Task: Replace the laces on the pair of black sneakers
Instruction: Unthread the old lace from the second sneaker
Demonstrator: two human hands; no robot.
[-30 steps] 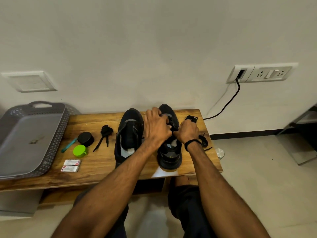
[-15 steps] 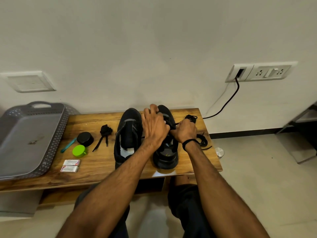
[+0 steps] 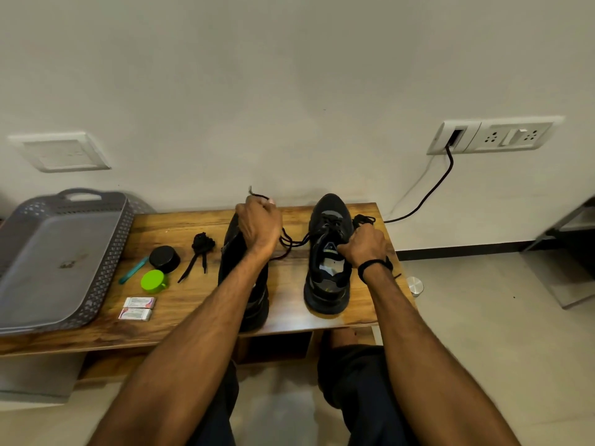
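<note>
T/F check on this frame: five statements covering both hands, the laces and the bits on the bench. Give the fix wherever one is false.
1. The left hand pinches a lace running from the right sneaker. True.
2. The right hand lies flat on the bench. False: its grip is on the right sneaker.
3. A bundled lace lies on the bench, left of the left sneaker. True.
4. The green cap sits in the grey basket. False: it is on the bench beside the black tin.
5. A black cable is plugged into the wall plate. True.
</note>
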